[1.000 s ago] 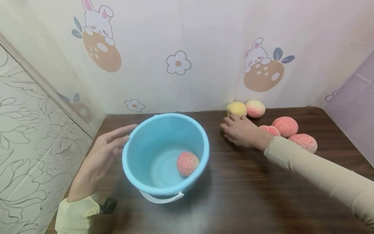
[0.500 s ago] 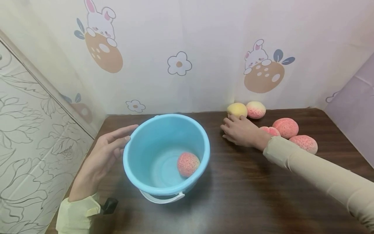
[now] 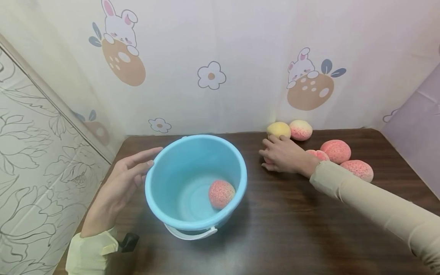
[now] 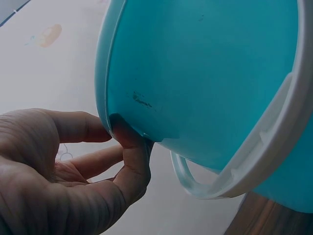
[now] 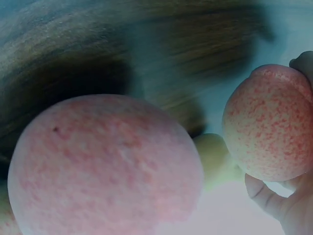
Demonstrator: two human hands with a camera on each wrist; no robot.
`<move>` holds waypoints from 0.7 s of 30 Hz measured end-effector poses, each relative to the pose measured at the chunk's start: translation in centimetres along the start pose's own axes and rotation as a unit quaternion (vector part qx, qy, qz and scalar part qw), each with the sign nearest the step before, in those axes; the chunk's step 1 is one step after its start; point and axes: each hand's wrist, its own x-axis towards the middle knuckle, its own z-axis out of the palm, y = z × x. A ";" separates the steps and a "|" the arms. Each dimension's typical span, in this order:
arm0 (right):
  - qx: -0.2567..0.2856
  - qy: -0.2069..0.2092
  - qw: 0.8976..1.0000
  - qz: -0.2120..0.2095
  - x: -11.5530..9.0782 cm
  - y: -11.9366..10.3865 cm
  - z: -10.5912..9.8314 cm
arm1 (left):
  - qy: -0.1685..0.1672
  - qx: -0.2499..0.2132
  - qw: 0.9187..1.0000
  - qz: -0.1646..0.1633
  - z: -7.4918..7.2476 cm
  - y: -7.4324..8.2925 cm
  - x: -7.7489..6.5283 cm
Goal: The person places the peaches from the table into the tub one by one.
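A light blue bucket (image 3: 151, 198) stands on the table, a pink-speckled peach (image 3: 221, 194) lying on its bottom. My left hand (image 3: 120, 183) touches the outside of the bucket rim with thumb and fingertips, seen close in the left wrist view. At the back right, my right hand (image 3: 283, 154) grips another speckled peach (image 5: 269, 122), mostly hidden under the palm in the head view. The right wrist view shows the thumb below it and a fingertip above. Just behind that hand sits a yellow fruit (image 3: 279, 130), beside a cream-and-pink peach (image 3: 301, 130).
Right of the bucket, more pink peaches lie near the right forearm: a creased one (image 3: 317, 154), a round one (image 3: 336, 151) and one partly behind the sleeve (image 3: 359, 170). A white handle (image 3: 190, 234) hangs at the bucket's front. A patterned wall (image 3: 247, 103) borders the dark wooden table (image 3: 292, 229).
The right hand's fingers have closed a little, and a bit of the peach now shows beneath them. The left hand and bucket stay put; the head view has shifted slightly.
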 end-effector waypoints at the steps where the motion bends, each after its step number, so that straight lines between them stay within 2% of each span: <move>1: 0.000 0.001 1.000 0.001 0.0 -0.1 -0.1 | 0.001 0.002 1.000 0.000 0.0 0.0 0.0; 12: 0.015 -0.014 0.999 0.030 0.3 -0.7 -1.8 | 0.005 0.015 1.000 0.000 0.0 -0.2 0.0; 17: 0.014 -0.026 0.999 0.043 0.7 -0.8 -3.6 | 0.008 0.024 1.000 -0.002 -0.1 -0.3 0.1; 21: 0.010 -0.020 0.999 0.046 1.2 -0.8 -5.2 | 0.009 0.028 1.000 -0.002 -0.1 -0.3 0.1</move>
